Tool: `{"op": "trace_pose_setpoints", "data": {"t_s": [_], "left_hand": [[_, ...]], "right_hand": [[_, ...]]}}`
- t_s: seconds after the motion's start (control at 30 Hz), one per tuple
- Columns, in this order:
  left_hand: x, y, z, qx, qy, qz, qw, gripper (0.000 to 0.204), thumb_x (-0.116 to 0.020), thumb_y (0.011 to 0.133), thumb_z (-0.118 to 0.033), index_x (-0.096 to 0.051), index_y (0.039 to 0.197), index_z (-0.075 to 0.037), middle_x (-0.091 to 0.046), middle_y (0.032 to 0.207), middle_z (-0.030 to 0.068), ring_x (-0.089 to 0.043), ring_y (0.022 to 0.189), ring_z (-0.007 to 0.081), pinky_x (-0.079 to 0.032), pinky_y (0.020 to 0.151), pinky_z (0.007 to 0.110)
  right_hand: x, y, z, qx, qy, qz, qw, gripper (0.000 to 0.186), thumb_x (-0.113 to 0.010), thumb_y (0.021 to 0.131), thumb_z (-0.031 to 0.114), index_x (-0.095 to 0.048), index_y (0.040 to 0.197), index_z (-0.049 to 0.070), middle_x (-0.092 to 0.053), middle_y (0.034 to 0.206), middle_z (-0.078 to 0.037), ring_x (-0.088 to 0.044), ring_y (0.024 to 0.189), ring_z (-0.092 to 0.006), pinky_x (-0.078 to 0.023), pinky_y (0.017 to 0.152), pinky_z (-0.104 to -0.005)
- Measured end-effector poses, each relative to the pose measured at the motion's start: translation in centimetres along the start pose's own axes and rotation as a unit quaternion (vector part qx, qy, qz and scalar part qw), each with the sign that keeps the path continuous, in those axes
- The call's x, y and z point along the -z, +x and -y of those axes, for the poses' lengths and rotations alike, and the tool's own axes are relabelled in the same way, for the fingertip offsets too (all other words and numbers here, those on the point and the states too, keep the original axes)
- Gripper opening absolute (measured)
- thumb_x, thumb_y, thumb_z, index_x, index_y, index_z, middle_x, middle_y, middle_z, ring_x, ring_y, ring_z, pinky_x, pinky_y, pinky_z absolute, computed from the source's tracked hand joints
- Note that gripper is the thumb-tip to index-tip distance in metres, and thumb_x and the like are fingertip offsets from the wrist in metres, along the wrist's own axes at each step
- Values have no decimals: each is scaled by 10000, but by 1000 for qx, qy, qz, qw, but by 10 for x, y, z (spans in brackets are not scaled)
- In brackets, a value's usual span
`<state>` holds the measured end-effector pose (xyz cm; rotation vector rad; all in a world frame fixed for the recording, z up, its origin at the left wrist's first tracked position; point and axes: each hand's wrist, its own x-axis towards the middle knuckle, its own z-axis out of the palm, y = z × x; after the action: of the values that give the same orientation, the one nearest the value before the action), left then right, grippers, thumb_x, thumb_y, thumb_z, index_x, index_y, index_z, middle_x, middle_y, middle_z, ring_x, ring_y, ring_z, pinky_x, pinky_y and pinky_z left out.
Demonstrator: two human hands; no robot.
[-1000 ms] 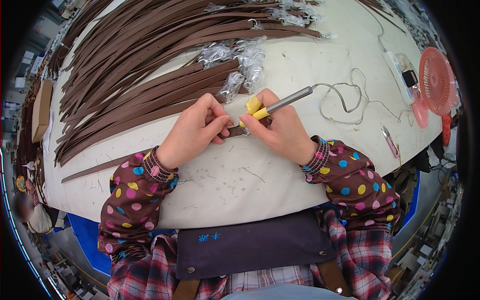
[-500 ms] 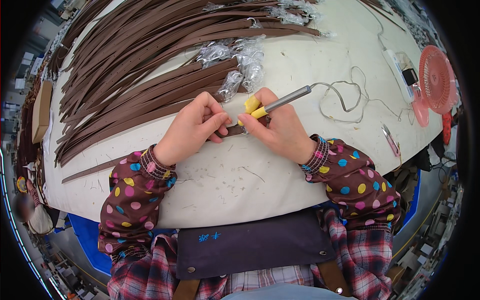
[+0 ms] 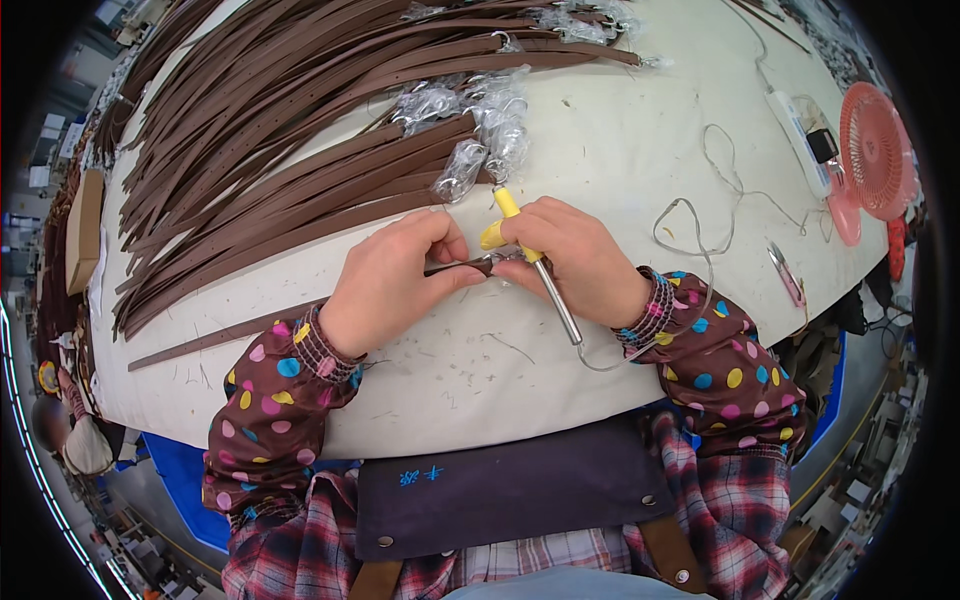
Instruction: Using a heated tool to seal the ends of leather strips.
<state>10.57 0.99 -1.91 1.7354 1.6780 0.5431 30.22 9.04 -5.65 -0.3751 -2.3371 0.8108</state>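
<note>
Holds a brown strap (image 3: 484, 266) close to the centre of the frame, pinching it narrowly between the thumb and bent fingers of the left hand (image 3: 390, 268). Grips a slim yellow-and-silver tool (image 3: 545, 276) in the right hand (image 3: 587, 262), slanting it across the fingers with the yellow end toward the top of the frame and the corded end toward the bottom. Wears a yellow covering (image 3: 492, 236) on a right fingertip. Sets the right thumb beside the strap's right end, near a bit of clear plastic (image 3: 507, 253); cannot tell whether actually touching it. Has a strap tail (image 3: 232, 331) lying out to the left of the left hand; cannot tell, behind the hand, whether joined to the pinched piece. Works at a pale table (image 3: 600, 130), with a large sheaf of brown straps (image 3: 300, 195) spread over the upper left of the frame, ending in clear plastic wraps (image 3: 500, 120) near the upper centre. Has a looping grey cord (image 3: 690, 205) right of centre, pink-handled snips (image 3: 787, 277) farther right, and a white power strip (image 3: 800, 145) beside a pink fan (image 3: 877, 150) at the upper right.
</note>
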Motion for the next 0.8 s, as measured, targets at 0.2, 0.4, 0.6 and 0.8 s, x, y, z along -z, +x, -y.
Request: {"op": "trace_pose_setpoints", "data": {"t_s": [0.2, 0.4, 0.6, 0.8], "left_hand": [[4, 1, 1, 54, -12, 39, 998, 166, -700, 794, -188, -606, 827, -56, -606, 769, 47, -591, 697, 212, -467, 640, 318], [4, -11, -3, 3, 18, 55, 998, 219, -697, 794, -191, -598, 953, -76, -599, 873, 57, -594, 763, 227, -467, 662, 335], [1, -15, 8, -86, 80, -21, 993, 240, -712, 773, -167, -576, 937, -57, -568, 905, 67, -581, 870, 227, -470, 699, 343], [10, -9, 1, 42, 8, 79, 996, 160, -665, 818, -72, -568, 934, -18, -587, 861, 40, -590, 746, 134, -504, 686, 241]], "right_hand": [[2, -1, 6, -22, 7, 46, 999, 249, -695, 751, 88, -546, 949, 66, -558, 818, -88, -543, 779, -286, -456, 677, -371], [1, -1, 5, -12, 15, 27, 999, 226, -686, 763, 85, -547, 940, 65, -559, 801, -83, -546, 775, -284, -456, 673, -373], [-1, 1, 3, -6, 12, 6, 1000, 194, -670, 765, 48, -544, 912, 60, -557, 778, -95, -551, 742, -290, -458, 648, -365], [-2, 1, 3, 9, 15, -28, 999, 188, -664, 761, 20, -542, 899, 60, -568, 768, -100, -567, 726, -290, -465, 627, -360]]}}
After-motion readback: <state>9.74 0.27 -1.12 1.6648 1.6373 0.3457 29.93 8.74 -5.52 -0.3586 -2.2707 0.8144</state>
